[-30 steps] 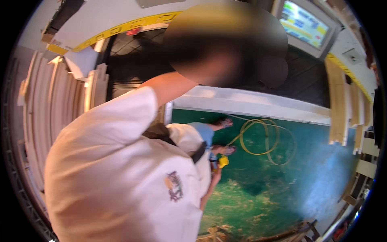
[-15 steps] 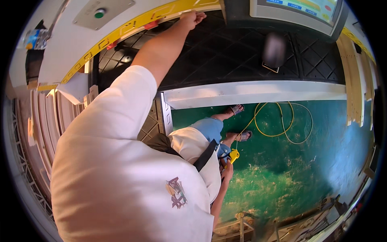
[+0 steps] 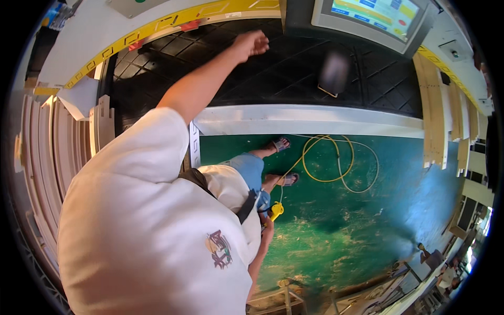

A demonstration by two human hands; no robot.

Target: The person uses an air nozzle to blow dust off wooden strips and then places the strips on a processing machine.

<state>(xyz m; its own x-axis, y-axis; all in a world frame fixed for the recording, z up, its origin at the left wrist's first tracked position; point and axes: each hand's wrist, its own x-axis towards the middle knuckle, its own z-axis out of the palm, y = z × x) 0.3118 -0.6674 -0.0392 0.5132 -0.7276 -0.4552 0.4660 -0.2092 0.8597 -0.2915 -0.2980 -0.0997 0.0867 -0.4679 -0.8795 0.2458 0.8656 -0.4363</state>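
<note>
My left arm reaches up across the picture, and my left hand (image 3: 252, 45) hovers over a black slatted bed (image 3: 294, 63) below a yellow-edged machine panel. Its fingers are loosely bent and apart, with nothing visible in them. Low against my body, my right hand (image 3: 268, 231) is wrapped around a yellow air blow gun (image 3: 276, 210). A thin hose rises from the gun toward a yellow coiled hose (image 3: 317, 178) on the floor. The right fingers are partly hidden by the gun and my clothes.
A touchscreen (image 3: 375, 16) stands at the top right. A pale metal beam (image 3: 315, 121) edges the bed. Long pale boards are stacked at the left (image 3: 52, 136) and right (image 3: 434, 115). Green floor (image 3: 341, 226) carries pale dust. Another person (image 3: 433, 258) is far off at lower right.
My left hand has come away from the yellow panel edge, and its fingers have loosened. The view has shifted, bringing in another person at lower right. My right hand keeps the blow gun.
</note>
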